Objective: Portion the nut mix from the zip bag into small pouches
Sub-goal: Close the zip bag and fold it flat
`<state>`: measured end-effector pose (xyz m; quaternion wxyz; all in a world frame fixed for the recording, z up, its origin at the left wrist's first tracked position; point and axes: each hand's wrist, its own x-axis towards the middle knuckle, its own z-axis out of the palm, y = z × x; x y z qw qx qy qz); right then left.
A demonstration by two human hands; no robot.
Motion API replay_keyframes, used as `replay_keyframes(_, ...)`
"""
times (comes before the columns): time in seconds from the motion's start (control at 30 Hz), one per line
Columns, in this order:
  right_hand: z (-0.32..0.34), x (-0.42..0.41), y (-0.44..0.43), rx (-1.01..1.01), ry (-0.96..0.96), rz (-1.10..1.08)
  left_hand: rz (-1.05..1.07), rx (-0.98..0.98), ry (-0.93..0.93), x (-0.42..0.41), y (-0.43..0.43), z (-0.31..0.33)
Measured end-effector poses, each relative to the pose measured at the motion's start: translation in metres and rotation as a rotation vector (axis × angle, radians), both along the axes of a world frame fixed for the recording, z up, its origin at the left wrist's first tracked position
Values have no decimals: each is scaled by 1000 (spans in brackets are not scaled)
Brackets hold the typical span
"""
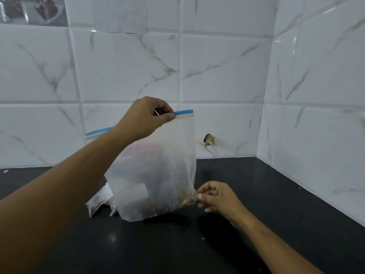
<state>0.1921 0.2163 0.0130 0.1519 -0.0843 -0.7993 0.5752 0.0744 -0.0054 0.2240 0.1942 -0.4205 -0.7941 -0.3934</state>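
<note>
your left hand [144,117] pinches the blue zip strip [183,113] of the zip bag [158,175] between thumb and forefinger and holds the bag upright, centre scene, over the black counter [266,204]. the nut mix [185,201] sits in the bag's lower right corner. your right hand [217,196], fingers curled, has its fingertips at that corner; whether they clamp the plastic cannot be told. small pouches [96,202] lie on the counter just left of and behind the bag's base. the tiled wall [217,76] stands far behind.
</note>
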Motion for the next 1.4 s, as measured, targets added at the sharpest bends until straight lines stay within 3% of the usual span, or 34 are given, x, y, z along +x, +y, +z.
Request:
replay_keyframes(0.47,-1,-2,1,-4,22,-96,27,79,25,-7,-7,-1)
replay_keyframes(0.7,2,3,-4,147,-8,-194,12,57,19,-8,-3,-4)
replay_keyframes(1.03,158,-1,-21,38,428,-71,-96,-56,68,12,16,-4)
replay_keyframes(1.4,188,2,14,316,484,-160,32,-221,-18,-15,-55,5)
